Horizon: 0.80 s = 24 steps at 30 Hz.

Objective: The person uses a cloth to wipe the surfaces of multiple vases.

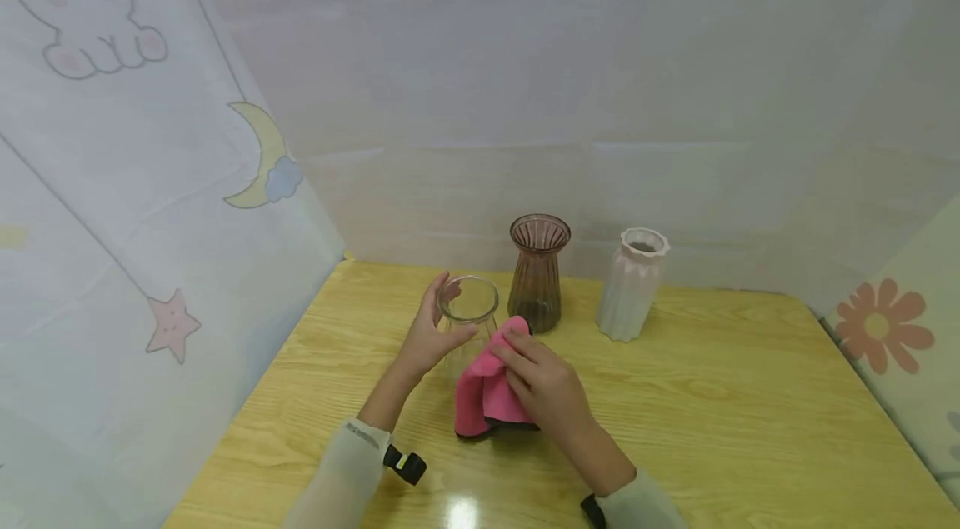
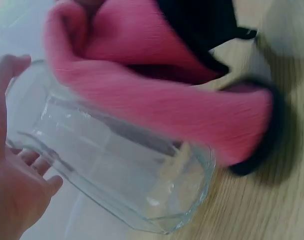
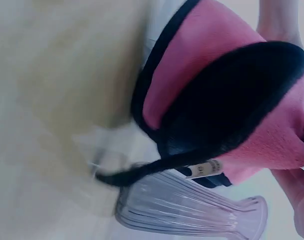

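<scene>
A clear glass vase (image 1: 470, 301) stands upright in the middle of the table, partly behind the pink cloth. My left hand (image 1: 432, 333) holds it near the neck, thumb in front and fingers around the far left side. In the left wrist view that same hand (image 2: 22, 185) lies beside the vase's neck and the faceted base (image 2: 166, 220) shows. My right hand (image 1: 551, 386) pinches a pink cloth (image 1: 487, 396) with dark edging against the vase's right side. Its dark underside (image 3: 226, 100) and a small white label (image 3: 205, 169) face the right wrist camera.
Behind the cloth, a purple-brown ribbed glass vase (image 1: 537, 279) stands close to the clear one. To its right is a white ribbed vase (image 1: 632, 286). The wooden table (image 1: 750, 429) ends at a pale sheet wall (image 1: 480, 96) at the back, with printed sheets on both sides.
</scene>
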Motion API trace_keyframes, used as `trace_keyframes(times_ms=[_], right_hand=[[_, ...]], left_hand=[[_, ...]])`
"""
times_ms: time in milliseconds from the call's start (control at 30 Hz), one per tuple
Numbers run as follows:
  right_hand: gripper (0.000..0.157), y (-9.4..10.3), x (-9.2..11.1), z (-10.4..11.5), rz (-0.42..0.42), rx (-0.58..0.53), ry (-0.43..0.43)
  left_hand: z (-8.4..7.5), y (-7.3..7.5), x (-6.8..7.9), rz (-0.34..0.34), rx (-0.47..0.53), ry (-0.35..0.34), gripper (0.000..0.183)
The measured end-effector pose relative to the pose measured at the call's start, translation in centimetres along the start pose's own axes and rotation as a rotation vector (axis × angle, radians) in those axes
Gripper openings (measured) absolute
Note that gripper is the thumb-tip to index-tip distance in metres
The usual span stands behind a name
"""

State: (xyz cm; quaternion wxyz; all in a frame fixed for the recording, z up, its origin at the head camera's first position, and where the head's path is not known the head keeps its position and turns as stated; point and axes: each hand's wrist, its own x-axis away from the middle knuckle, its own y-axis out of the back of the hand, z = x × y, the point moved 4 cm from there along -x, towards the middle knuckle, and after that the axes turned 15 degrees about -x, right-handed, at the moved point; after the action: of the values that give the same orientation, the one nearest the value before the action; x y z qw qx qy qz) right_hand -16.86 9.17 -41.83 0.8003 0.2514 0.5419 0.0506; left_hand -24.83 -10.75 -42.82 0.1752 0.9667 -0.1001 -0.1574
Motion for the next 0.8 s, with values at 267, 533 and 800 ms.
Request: trace_keyframes(times_ms=[267, 533, 800], right_hand=[[0.032, -0.3, -1.5, -0.3, -0.096, 0.048, 0.062], [0.025, -2.2, -0.4, -1.5, -0.04, 0.058, 0.053], [0.037, -2.4, 0.0, -1.1, 0.077, 0.103, 0.02]], left_hand=[[-0.2, -0.4, 0.1, -0.05, -0.034, 0.047, 0.087], [-0.3, -0.6, -0.1, -0.041, -0.016, 0.024, 0.087], [-0.1, -0.5, -0.3, 0.008, 0.012, -0.022, 0.085]])
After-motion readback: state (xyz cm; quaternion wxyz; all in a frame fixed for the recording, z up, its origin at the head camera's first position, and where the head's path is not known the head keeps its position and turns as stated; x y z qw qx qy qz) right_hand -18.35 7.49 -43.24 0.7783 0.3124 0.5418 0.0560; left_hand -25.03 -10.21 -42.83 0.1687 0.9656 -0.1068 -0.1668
